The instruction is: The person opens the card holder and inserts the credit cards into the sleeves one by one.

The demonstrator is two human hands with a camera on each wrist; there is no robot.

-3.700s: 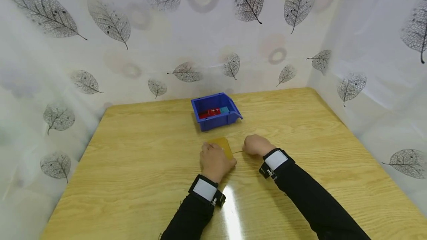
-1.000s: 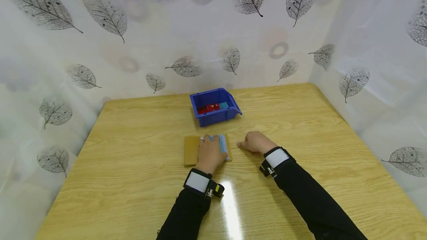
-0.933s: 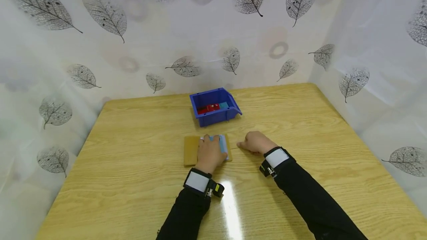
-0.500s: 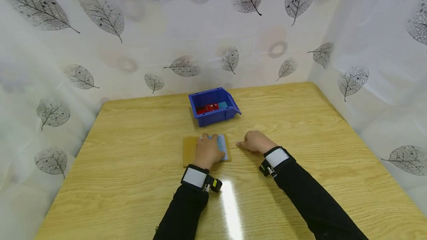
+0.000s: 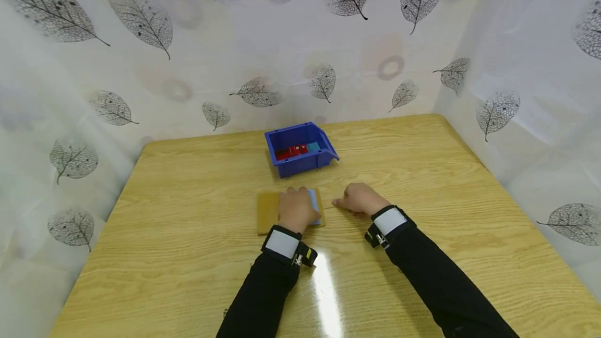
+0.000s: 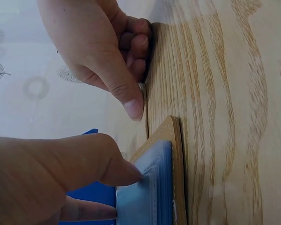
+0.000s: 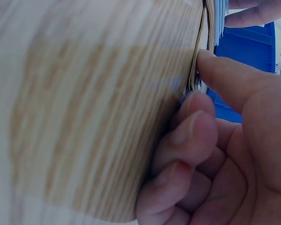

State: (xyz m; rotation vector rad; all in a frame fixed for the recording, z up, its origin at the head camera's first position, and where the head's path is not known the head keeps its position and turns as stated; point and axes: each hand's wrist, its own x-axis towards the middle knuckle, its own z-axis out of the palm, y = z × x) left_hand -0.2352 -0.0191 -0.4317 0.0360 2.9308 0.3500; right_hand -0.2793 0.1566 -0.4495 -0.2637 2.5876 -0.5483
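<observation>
A tan card holder [image 5: 266,213] lies open on the table, its bare cover to the left. Stitching runs along its edge in the left wrist view, where a stack of clear, bluish plastic sleeves [image 6: 152,183] rises from the right-hand side. My left hand [image 5: 295,210] lies over those sleeves, thumb at their near edge and fingers bent over the far one, hiding much of them. To the right, my right hand [image 5: 360,198] pinches the thin strap [image 7: 201,40] of the holder between thumb and index finger, low against the tabletop, with the other fingers curled.
Behind the card holder stands a blue plastic bin [image 5: 300,163] with a red item [image 5: 292,152] and a light blue one [image 5: 313,147] inside. The wooden table [image 5: 188,254] meets a leaf-patterned curtain [image 5: 188,67] at the back and sides.
The card holder, closed under my left hand in the earliest frame, now lies open with its cover to the left. Lately my left hand has shifted slightly right over the sleeves; my right hand stays put.
</observation>
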